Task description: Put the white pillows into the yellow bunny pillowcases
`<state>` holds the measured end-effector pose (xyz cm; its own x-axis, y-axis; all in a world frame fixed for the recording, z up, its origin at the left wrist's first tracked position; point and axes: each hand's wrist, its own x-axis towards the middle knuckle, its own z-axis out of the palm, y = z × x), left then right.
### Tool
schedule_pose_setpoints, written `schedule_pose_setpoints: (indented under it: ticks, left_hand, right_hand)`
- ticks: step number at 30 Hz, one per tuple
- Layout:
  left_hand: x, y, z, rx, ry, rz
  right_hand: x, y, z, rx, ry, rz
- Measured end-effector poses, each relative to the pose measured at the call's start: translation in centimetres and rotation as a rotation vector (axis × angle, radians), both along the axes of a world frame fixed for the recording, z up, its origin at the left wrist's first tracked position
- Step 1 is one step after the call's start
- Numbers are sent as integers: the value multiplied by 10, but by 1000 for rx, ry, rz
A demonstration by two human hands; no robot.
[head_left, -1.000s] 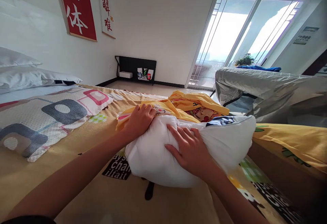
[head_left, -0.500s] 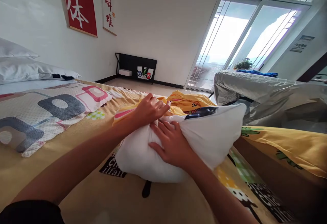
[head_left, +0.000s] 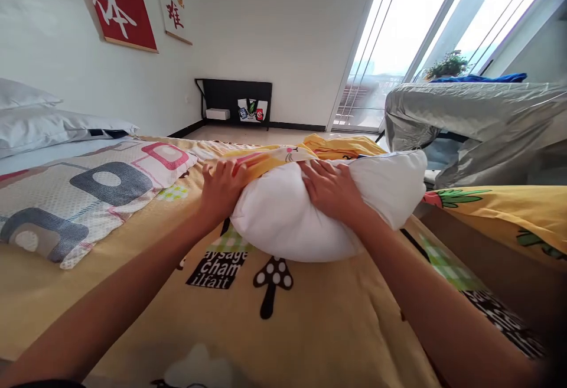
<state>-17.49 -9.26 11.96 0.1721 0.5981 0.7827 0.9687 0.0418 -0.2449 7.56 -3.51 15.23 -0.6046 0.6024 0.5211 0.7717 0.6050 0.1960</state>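
The step in hand appears to be positioning the white pillow [head_left: 283,217] on the patterned bedcover [head_left: 319,317], right hand [head_left: 330,190] laid over it, left hand [head_left: 222,190] at the yellow cloth [head_left: 266,161], closure of the 2 grips indeterminable; the next move likely calls for securing cloth and pillow.

The left hand [head_left: 222,190] rests against yellow cloth [head_left: 270,159], the right hand [head_left: 332,190] on a white pillow [head_left: 279,214].

White pillow [head_left: 279,214] partly hidden, red scroll [head_left: 117,10] cropped
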Motion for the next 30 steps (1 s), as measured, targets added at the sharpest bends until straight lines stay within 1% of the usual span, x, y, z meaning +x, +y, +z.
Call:
schedule_pose_setpoints:
  ticks: [2,4,6,8,9,11,12,14,16,17,19,21,23,25,27,28,30]
  left_hand:
    - [2,-3,-10,47,-16,-30]
    - [8,-4,-14,45,-21,-91]
    - [16,-2,-17,-34,-70,-171]
    - [25,2,-21,-138,-175,-259]
    - [30,5,-23,-179,-234,-297]
    - [37,9,-26,-235,-331,-332]
    - [40,11,-27,-256,-360,-326]
    - [44,12,-27,-278,-386,-268]
    - [46,12,-24,-302,-373,-187]
    - [47,12,-22,-306,-359,-155]
    - [50,12,-18,-287,-334,-128]
    - [53,12,-16,-248,-324,-132]
    - [55,12,-15,-228,-323,-143]
    - [55,12,-17,-221,-320,-178]
    - [52,13,-20,-181,-339,-278]
    - [50,12,-22,-139,-368,-346]
    - [46,9,-23,-29,-462,-469]
  right_hand:
    - [12,3,-1,-2,26,-51]
    - [21,-1,-5,34,63,-109]
    - [29,-8,-16,106,126,-178]
    - [37,-14,-34,205,219,-207]
    - [42,-17,-43,265,269,-187]
    - [51,-19,-59,396,367,-65]
    - [55,-21,-64,454,407,28]
    - [60,-28,-64,504,437,212]
    - [59,-45,-55,459,400,316]
    - [56,-57,-49,414,358,319]
    - [48,-87,-44,326,265,219]
    - [36,-116,-50,328,185,89]
    - [24,-136,-66,411,96,75]
    - [14,-142,-84,474,51,98]
    - [6,-133,-93,458,54,94]
    - [3,-126,-93,429,56,95]
    - [-3,-109,-86,348,22,145]
